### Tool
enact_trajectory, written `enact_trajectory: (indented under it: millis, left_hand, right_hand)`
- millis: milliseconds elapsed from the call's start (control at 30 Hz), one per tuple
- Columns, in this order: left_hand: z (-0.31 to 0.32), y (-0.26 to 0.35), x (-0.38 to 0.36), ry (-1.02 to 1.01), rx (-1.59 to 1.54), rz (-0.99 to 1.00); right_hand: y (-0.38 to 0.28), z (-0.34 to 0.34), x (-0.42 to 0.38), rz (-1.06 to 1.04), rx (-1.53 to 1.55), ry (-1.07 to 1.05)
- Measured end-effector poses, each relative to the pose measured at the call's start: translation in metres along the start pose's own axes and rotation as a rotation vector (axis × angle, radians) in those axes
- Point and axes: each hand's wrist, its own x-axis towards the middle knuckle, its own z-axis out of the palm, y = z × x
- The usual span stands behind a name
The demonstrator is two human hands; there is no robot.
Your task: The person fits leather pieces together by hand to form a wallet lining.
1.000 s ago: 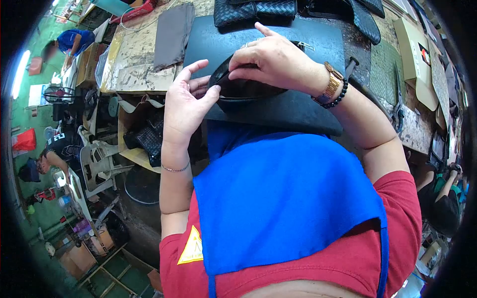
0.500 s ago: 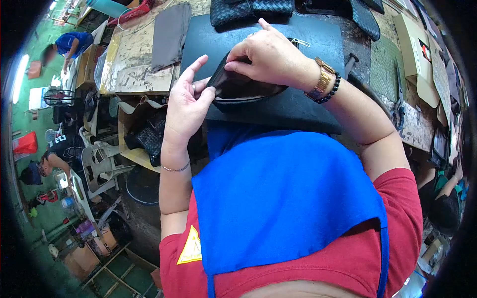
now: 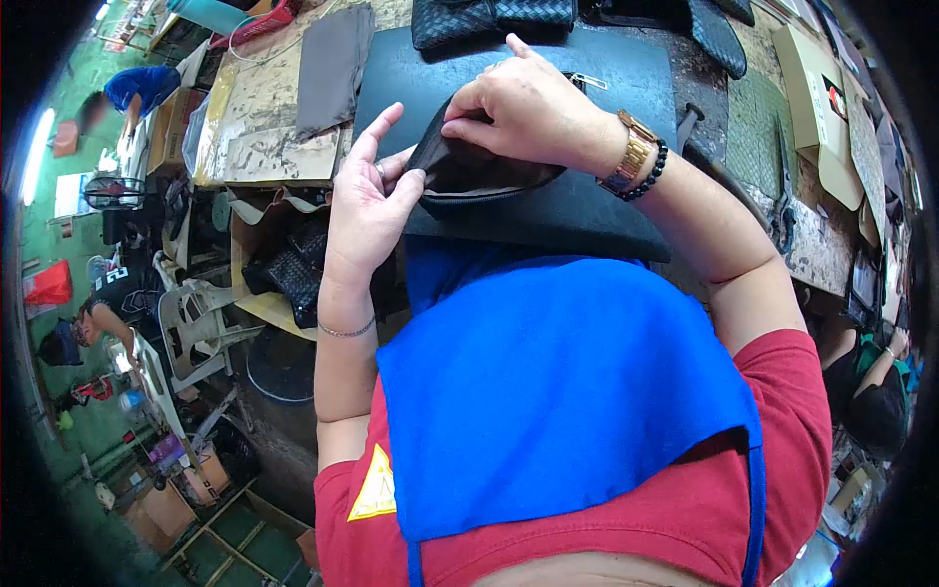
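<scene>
A dark zippered pouch (image 3: 489, 181) gapes toward me over a black board (image 3: 626, 132), showing its brownish lining. At the pouch's left end, my left hand (image 3: 370, 207) pinches the rim between thumb and fingers, its index finger stretched out. My right hand (image 3: 533, 106) reaches over from the far side, thumb and fingers closed on the upper rim. Its fingertips are partly hidden in the opening. A metal zipper pull (image 3: 590, 81) shows just beyond my right hand.
A black woven bag (image 3: 494, 18) lies at the board's far edge. Grey-brown fabric (image 3: 333, 73) is to the left. Scissors (image 3: 783, 201), a hammer-like tool (image 3: 691, 122) and a cardboard box (image 3: 817, 108) are at right. Co-workers (image 3: 127, 298) sit at the far left and right.
Almost nothing differs. Both hands keep their hold on the pouch; the view has shifted very slightly.
</scene>
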Motion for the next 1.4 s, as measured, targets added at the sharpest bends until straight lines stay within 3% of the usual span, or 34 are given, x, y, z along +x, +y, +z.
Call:
enact_trajectory:
  millis: [500,800,1000,1167,1400]
  left_hand:
    - [0.003,0.000,0.006,0.032,0.155,0.056]
    - [0.003,0.016,0.021,0.088,0.413,-0.008]
    - [-0.003,-0.004,0.030,0.027,0.216,0.090]
    - [-0.002,-0.002,0.032,-0.087,-0.014,0.066]
    - [-0.005,-0.005,0.032,-0.126,-0.068,0.023]
  right_hand:
    - [0.000,-0.001,0.003,0.008,-0.037,-0.056]
    - [-0.004,-0.004,-0.007,-0.065,-0.133,0.086]
    - [-0.002,-0.014,-0.017,-0.024,-0.189,0.159]
    - [0.002,-0.015,-0.017,0.037,-0.177,0.143]
    - [0.001,-0.016,-0.013,0.070,-0.212,0.087]
